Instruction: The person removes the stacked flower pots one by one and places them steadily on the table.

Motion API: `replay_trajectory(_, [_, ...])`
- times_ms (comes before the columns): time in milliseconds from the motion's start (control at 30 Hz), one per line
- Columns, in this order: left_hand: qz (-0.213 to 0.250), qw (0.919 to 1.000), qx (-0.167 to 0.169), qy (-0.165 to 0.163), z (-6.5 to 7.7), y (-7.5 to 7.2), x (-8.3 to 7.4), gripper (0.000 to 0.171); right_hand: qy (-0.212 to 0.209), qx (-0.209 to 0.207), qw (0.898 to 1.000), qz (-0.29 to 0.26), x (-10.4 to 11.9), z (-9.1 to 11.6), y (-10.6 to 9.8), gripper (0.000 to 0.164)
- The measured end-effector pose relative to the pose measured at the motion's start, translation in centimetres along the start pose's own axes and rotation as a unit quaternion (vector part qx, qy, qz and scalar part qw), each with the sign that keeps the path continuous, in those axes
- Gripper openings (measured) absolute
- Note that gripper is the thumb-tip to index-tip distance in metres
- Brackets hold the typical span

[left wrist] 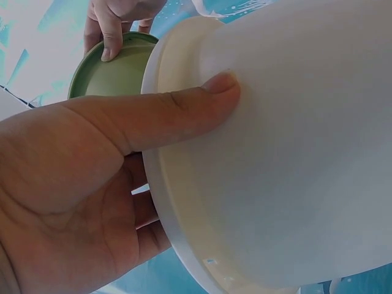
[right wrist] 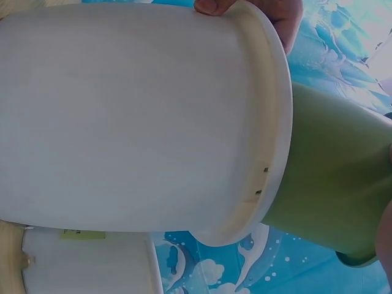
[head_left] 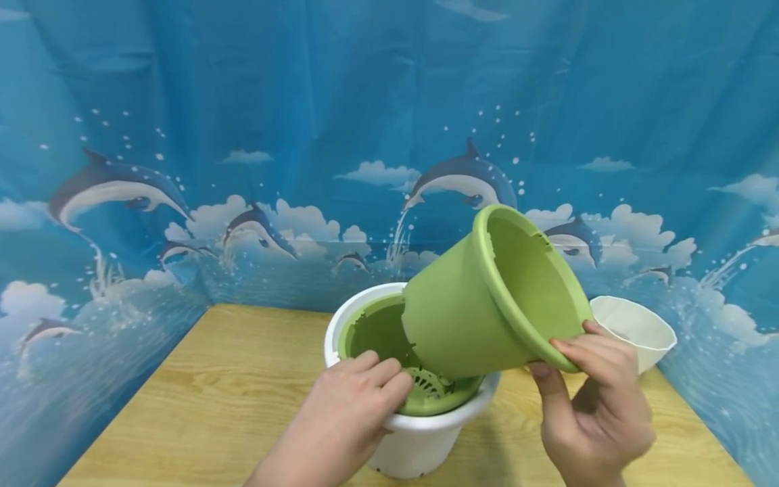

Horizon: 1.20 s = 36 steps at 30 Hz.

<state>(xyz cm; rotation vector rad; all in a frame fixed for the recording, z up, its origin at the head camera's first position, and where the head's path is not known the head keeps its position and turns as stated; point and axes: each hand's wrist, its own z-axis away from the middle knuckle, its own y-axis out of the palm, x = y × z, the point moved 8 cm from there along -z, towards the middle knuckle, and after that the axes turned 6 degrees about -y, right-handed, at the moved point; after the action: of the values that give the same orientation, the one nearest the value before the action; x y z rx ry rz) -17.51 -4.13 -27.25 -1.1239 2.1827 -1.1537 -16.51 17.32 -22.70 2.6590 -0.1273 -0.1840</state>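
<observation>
A white plastic pot (head_left: 416,450) stands upright on the table, a green pot (head_left: 374,328) nested inside it with a slotted part (head_left: 429,384) low in it. My left hand (head_left: 349,409) grips the white pot's near rim; in the left wrist view the thumb presses its outer wall and the fingers go over the edge. Another green pot (head_left: 456,311) leans over the nested pair, its mouth toward the right and its base down in their opening. My right hand (head_left: 599,399) pinches this tilted pot by its lower rim, thumb outside and fingers at the inner side.
A white thin-walled container (head_left: 639,328) stands at the right, behind my right hand. The wooden table (head_left: 231,385) meets a blue dolphin-print curtain (head_left: 341,101) at the back and sides. A yellow-green label (right wrist: 82,234) shows on a white container in the right wrist view.
</observation>
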Motion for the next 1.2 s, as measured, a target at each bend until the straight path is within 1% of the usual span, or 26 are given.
replay_trajectory(133, [0.0, 1.0, -0.001, 0.0, 0.0, -0.1, 0.0, 0.03, -0.004, -0.015, 1.0, 0.01, 0.0, -0.2, -0.4, 0.03])
replay_trajectory(400, [0.005, 0.9999, 0.014, -0.002, 0.0, 0.0, 0.1, 0.031, -0.004, -0.043, 0.999, 0.02, -0.1, -0.3, -1.2, 0.033])
replay_trajectory(700, [0.006, 1.0, 0.008, 0.0, 0.0, -0.1, 0.0, 0.032, -0.004, -0.053, 0.998, 0.038, -0.2, -0.8, -1.4, 0.034])
replay_trajectory(1033, [-0.001, 0.9999, 0.014, -0.002, 0.0, 0.0, 0.1, 0.034, 0.003, -0.035, 0.997, 0.063, -0.4, -1.5, -1.6, 0.03])
replay_trajectory(1200, [0.002, 0.9999, 0.016, -0.004, 0.0, 0.0, 0.1, 0.036, 0.007, -0.019, 0.994, 0.109, -0.4, -1.7, -1.5, 0.027])
